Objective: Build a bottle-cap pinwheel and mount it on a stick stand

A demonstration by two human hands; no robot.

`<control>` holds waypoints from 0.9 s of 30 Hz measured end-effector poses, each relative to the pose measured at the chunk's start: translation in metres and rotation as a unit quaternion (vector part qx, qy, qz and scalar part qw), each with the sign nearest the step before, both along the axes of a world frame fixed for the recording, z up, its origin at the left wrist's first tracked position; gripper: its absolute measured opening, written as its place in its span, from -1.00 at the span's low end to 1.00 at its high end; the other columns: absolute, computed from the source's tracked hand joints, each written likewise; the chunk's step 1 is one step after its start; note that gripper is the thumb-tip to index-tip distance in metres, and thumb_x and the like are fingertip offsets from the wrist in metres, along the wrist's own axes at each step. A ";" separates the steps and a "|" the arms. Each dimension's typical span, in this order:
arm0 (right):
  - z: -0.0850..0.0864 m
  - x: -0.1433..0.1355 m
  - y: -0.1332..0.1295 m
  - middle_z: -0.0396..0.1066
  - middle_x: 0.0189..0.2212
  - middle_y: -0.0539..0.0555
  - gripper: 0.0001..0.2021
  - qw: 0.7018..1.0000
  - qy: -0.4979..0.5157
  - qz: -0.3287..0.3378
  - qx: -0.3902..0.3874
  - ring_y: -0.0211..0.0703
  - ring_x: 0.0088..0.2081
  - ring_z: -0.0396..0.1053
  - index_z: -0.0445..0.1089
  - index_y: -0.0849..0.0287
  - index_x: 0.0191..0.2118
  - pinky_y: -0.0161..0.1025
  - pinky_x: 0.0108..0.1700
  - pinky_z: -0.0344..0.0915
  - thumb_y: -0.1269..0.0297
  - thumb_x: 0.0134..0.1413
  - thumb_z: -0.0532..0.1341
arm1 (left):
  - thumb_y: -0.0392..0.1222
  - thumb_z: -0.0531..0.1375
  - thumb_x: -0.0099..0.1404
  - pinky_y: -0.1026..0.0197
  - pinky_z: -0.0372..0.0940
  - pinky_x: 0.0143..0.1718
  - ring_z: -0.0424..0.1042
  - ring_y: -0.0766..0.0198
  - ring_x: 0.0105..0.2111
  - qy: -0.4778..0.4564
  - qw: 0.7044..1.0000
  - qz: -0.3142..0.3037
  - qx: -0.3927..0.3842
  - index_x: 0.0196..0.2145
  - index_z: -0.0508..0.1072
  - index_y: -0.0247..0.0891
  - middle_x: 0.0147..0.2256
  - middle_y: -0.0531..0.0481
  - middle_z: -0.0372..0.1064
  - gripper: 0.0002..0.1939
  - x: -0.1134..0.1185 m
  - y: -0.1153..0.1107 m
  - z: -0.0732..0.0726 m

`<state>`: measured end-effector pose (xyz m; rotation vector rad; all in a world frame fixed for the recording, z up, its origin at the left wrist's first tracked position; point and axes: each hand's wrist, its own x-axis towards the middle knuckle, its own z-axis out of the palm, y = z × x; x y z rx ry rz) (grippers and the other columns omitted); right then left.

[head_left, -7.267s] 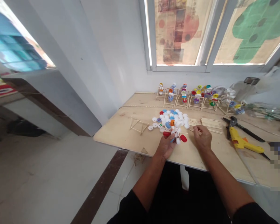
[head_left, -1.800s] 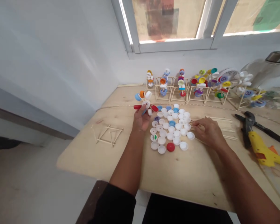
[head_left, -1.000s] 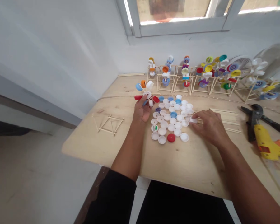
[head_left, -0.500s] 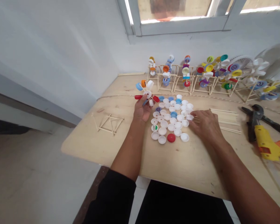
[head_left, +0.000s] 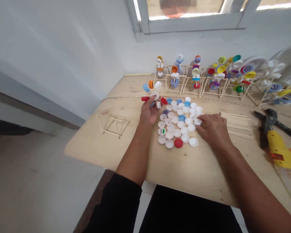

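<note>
White cap (head_left: 197, 122) pinched between fingertips of the right hand (head_left: 212, 129), right of centre, touching loose caps (head_left: 177, 133) on the table (head_left: 184, 168). Pinwheel (head_left: 155, 96) gripped by thumb and fingers of the left hand (head_left: 149, 113), near centre. Stick frame (head_left: 116, 126) left of centre; glue gun (head_left: 280, 152) far right.

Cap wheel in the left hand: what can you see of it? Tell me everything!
The cap wheel looks like a flower. Its hub is a white, seemingly plastic cap, facing the camera. Thin sticks, wooden by their look, spread out to outer caps: blue, orange and white above, a red one at each side, white and blue below. The left hand pinches it near the hub and hides part of the bottom.
</note>
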<state>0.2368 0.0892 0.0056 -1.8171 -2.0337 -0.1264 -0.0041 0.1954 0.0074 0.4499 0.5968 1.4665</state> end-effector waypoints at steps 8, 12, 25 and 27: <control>0.005 -0.005 -0.004 0.51 -0.28 0.16 -0.79 0.998 0.027 -0.007 0.047 0.09 -0.18 0.29 0.46 0.13 -0.26 -0.01 -0.12 0.04 0.18 0.07 0.14 | -0.28 0.29 0.17 0.19 0.39 -0.18 0.52 0.24 -0.30 0.005 1.000 0.005 -0.003 -0.37 0.50 -0.26 -0.39 -0.02 0.52 -0.96 0.000 0.000 0.000; 0.008 -0.014 -0.002 0.50 -0.25 0.16 -0.82 0.995 0.047 -0.001 0.084 0.07 -0.15 0.30 0.45 0.13 -0.27 -0.03 -0.09 0.05 0.19 0.08 0.17 | -0.28 0.29 0.17 0.19 0.40 -0.18 0.52 0.25 -0.32 -0.004 1.000 0.002 0.005 -0.37 0.50 -0.27 -0.39 -0.02 0.52 -0.96 0.000 0.001 -0.001; 0.016 -0.003 -0.011 0.51 -0.28 0.09 -0.83 0.996 0.049 0.060 0.038 0.03 -0.20 0.36 0.45 0.08 -0.29 -0.03 -0.09 0.05 0.17 0.10 0.16 | -0.26 0.31 0.15 0.12 0.41 -0.10 0.51 0.16 -0.18 0.000 1.000 0.015 -0.009 -0.35 0.50 -0.25 -0.34 -0.05 0.53 -0.92 -0.003 0.004 -0.003; 0.022 0.000 -0.017 0.52 -0.29 0.07 -0.85 0.995 0.035 0.097 0.003 0.01 -0.21 0.37 0.44 0.08 -0.33 -0.03 -0.10 0.05 0.17 0.09 0.16 | -0.26 0.30 0.16 0.14 0.41 -0.13 0.51 0.17 -0.20 0.002 1.000 0.014 -0.009 -0.36 0.50 -0.25 -0.35 -0.05 0.53 -0.93 -0.003 0.003 -0.003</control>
